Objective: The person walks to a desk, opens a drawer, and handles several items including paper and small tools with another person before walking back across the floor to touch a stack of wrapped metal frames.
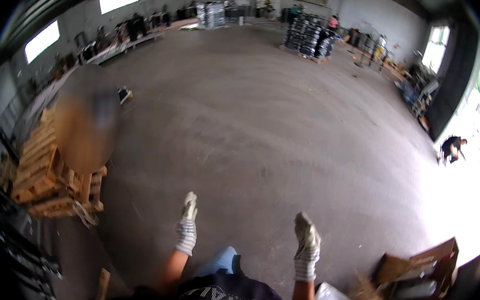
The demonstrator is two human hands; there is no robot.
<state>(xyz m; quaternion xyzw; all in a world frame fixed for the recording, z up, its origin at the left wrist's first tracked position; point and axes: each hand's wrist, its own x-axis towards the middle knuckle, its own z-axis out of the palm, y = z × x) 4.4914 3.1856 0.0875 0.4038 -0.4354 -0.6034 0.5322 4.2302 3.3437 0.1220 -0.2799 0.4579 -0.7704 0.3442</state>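
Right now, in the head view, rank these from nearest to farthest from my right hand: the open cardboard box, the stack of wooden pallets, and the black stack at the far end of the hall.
From the right hand:
1. Open cardboard box, low on the right, nearest.
2. Stack of wooden pallets, across on the left.
3. Black stack, far end of the hall, farthest.
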